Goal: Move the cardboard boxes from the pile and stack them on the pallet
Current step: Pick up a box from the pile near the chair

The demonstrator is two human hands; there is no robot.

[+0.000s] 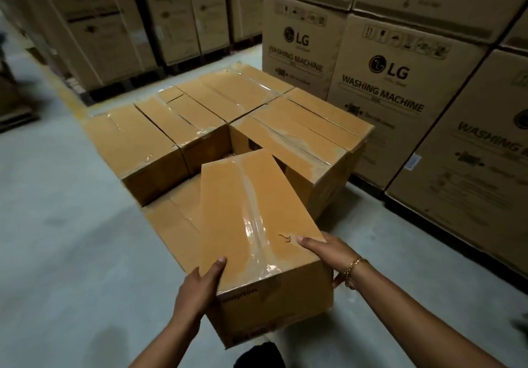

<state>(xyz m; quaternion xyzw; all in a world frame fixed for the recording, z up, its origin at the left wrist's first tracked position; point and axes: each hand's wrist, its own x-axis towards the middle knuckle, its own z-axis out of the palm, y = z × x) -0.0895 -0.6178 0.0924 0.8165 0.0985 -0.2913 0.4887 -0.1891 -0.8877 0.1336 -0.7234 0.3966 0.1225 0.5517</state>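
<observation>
I hold a taped brown cardboard box (257, 225) in front of me, long side pointing away. My left hand (197, 290) grips its near left corner, thumb on the top face. My right hand (328, 250) grips its near right edge, thumb on top and fingers down the side. Beyond it stands a stack of similar taped boxes (200, 116), several across the top layer. A lower box (171, 225) shows under and left of the held one, where the top layer has a gap. The pallet itself is hidden beneath the stack.
Tall LG washing machine cartons (380, 82) form a wall at the right and rear right. More tall cartons (108, 25) stand on dark pallets at the rear left. Grey concrete floor (57, 239) spreads to the left.
</observation>
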